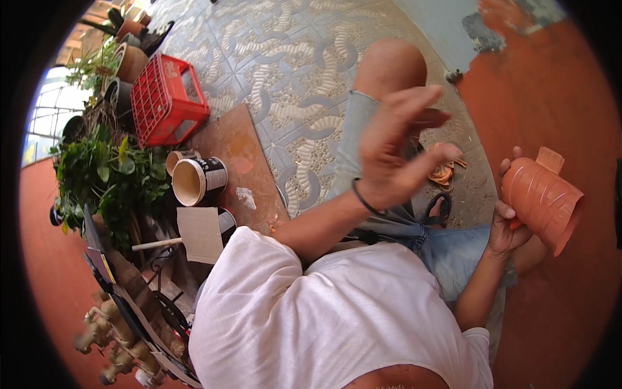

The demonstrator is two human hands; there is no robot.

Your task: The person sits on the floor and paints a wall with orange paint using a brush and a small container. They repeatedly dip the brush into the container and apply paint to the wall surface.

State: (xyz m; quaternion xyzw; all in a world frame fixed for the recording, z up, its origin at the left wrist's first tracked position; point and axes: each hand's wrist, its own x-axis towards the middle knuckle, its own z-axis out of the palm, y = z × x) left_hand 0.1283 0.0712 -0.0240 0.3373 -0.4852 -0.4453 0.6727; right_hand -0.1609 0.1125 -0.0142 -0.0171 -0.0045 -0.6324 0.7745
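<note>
My left hand, with a dark band at the wrist, is raised over my bent knee, its fingers and thumb spread and nothing in it; it is slightly blurred. On the right, my right hand grips a cut plastic bottle coated in terracotta-coloured paint, tilted with its cut end towards the lower right. Brush bristles of the same colour stick out beyond the bottle's upper side; the brush's handle is mostly hidden. A crumpled orange cloth or scrap lies on the floor behind my left hand.
A red plastic crate, an open paint tub and a cardboard piece are at the left, around a stained board. Potted plants line that side. A partly painted terracotta-coloured wall rises on the right.
</note>
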